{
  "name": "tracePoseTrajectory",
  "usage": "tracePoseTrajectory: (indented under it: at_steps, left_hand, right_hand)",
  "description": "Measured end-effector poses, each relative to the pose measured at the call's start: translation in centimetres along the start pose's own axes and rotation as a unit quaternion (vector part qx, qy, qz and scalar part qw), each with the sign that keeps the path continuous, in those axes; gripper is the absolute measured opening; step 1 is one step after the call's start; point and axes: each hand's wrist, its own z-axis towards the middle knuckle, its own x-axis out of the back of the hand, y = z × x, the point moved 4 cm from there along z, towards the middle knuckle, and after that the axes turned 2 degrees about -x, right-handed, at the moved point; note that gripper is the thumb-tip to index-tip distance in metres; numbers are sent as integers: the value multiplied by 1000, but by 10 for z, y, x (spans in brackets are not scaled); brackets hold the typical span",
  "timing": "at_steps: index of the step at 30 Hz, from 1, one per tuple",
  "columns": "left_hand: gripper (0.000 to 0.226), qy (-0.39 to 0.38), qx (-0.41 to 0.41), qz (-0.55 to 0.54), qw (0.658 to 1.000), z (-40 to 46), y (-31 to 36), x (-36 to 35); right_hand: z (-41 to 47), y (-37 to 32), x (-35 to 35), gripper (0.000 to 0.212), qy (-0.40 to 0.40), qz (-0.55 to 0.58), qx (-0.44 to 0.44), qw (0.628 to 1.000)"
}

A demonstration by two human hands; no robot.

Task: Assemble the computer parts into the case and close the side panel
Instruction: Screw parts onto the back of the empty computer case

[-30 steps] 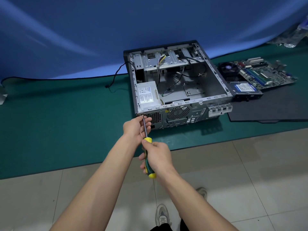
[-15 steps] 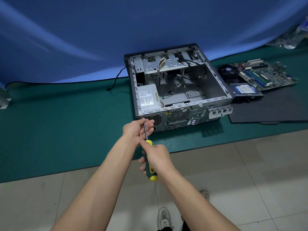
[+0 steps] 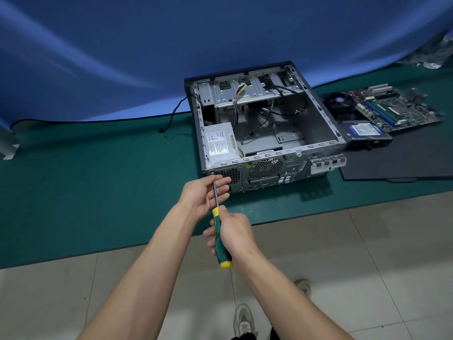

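An open grey computer case point(image 3: 326, 111) lies on its side on the green mat, a silver power supply point(image 3: 220, 143) sitting in its near left corner. My right hand point(image 3: 235, 234) grips the green and yellow handle of a screwdriver point(image 3: 221, 246). The tip of its shaft meets a screw at the case's rear top left corner. My left hand point(image 3: 201, 196) lies under the shaft, its fingers loosely steadying it. Right of the case lie a motherboard point(image 3: 397, 109), a hard drive point(image 3: 362, 131) and the black side panel point(image 3: 397, 163).
The green mat point(image 3: 98, 187) covers the floor up to a blue backdrop point(image 3: 171, 45); pale tiles lie in front. A black cable point(image 3: 175, 114) trails left of the case. A cooler fan point(image 3: 340, 101) sits by the motherboard. My shoes show at the bottom.
The screwdriver's tip stays at the rear corner screw. My left fingers have opened out along the shaft, and my right hand has shifted its grip on the handle. The view has moved slightly.
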Motion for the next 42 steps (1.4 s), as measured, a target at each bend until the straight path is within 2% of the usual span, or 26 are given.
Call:
tracePoseTrajectory:
  at_steps: [8, 13, 15, 16, 18, 20, 22, 25, 28, 30, 33, 36, 40, 42]
  left_hand:
    - [20, 38, -10, -80, 996, 3, 1, -6]
    - [19, 33, -8, -74, 997, 6, 2, -7]
    - [22, 20, 0, -69, 997, 6, 3, -6]
    - [24, 6, 8, -62, 998, 5, 3, -5]
    - [28, -30, 30, -37, 998, 3, 3, -3]
    - [29, -47, 41, 8, 998, 2, 5, 1]
    - [25, -39, 32, 51, 997, 3, 9, 4]
    - [17, -11, 19, 87, 996, 6, 12, 5]
    - [14, 8, 7, 86, 996, 9, 10, 5]
    - [18, -12, 12, 106, 994, 9, 10, 8]
    - [25, -67, 39, 179, 981, 6, 14, 10]
    - [19, -40, 22, 217, 975, 7, 20, 13]
    - [15, 9, -9, 209, 978, 10, 15, 11]
    - [15, 18, -17, 192, 981, 11, 11, 12]
  right_hand:
    - [-2, -1, 5, 38, 36, -34, 16, 999]
    - [-1, -3, 7, 38, 40, -56, 25, 997]
    - [-2, -3, 6, 41, 22, -4, 4, 1000]
    - [-2, -2, 4, 43, -4, 57, -21, 998]
    - [-6, 0, -1, 47, -70, 190, -79, 976]
    - [-6, 1, -2, 50, -107, 240, -97, 960]
    - [-6, 3, -3, 51, -112, 219, -88, 965]
    - [-5, 7, -2, 34, -72, 152, -64, 984]
    - [-2, 9, 1, 25, -35, 144, -44, 988]
    - [-2, 9, 0, 26, -50, 165, -47, 984]
    - [-6, 8, -5, 40, -112, 198, -59, 972]
    - [-10, 8, -8, 46, -138, 186, -74, 970]
    - [-8, 11, 0, 23, -77, 146, -47, 985]
    - [-5, 12, 6, 22, -39, 137, -30, 989]
